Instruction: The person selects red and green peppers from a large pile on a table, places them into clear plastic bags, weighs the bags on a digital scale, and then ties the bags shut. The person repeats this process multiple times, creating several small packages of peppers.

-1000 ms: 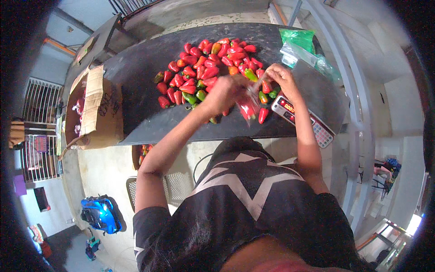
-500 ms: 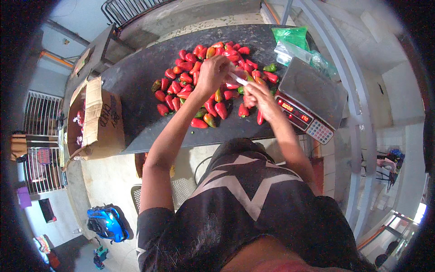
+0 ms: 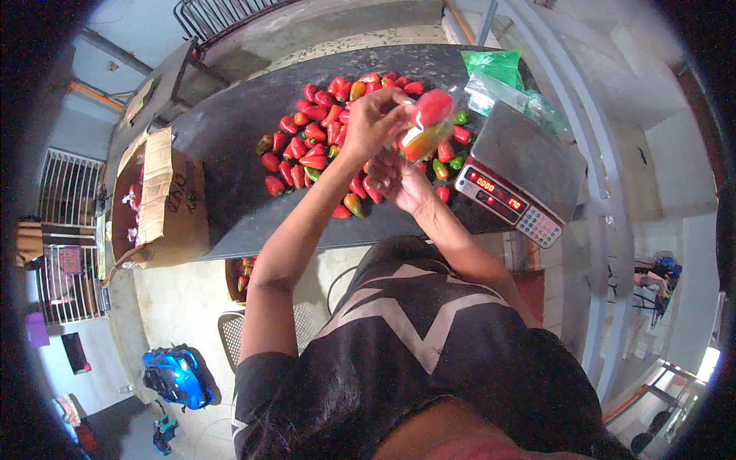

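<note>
the left hand (image 3: 373,125) has its grip pinched on a clear bag (image 3: 428,124) of peppers, held up over the loose pepper pile (image 3: 315,138) on the worktop (image 3: 230,146); whether the half-curled right hand (image 3: 406,185) beneath grasps anything cannot be told. bagging seems in hand, and the next move likely calls for securing the neck.

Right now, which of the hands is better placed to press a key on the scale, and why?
Probably the right hand: it is nearer the scale's keypad, which lies to the right. The left hand, farther away, appears to hold the clear bag of peppers.
</note>
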A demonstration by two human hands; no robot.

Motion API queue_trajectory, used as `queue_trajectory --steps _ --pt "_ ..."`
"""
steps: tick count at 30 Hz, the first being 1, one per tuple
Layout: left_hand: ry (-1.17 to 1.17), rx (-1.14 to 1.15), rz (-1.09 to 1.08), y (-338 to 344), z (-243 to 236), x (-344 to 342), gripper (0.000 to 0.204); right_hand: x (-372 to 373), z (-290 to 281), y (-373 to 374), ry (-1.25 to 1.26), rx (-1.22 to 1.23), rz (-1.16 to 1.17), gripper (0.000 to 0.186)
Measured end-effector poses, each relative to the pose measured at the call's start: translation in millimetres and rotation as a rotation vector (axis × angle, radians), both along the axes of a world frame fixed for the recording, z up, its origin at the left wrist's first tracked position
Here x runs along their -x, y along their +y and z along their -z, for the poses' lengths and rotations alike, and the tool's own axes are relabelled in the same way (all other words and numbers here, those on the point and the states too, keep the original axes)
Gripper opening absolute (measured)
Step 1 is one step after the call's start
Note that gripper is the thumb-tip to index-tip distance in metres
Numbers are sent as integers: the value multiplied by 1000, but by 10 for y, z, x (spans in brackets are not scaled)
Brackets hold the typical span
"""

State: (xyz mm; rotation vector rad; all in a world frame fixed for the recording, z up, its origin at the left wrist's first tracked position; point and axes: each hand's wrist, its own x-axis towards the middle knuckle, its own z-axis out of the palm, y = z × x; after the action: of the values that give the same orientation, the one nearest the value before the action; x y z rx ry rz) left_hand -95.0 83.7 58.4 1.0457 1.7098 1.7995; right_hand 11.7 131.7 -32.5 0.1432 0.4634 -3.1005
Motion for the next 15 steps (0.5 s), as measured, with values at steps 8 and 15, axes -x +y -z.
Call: queue_trajectory --steps 8,15 --pt "565 326 -70 -359 180 -136 14 -487 -346 815 11 -1972 620 24" --pt "83 -81 202 -109 -308 -562 11 -329 -446 825 288 -546 97 47"
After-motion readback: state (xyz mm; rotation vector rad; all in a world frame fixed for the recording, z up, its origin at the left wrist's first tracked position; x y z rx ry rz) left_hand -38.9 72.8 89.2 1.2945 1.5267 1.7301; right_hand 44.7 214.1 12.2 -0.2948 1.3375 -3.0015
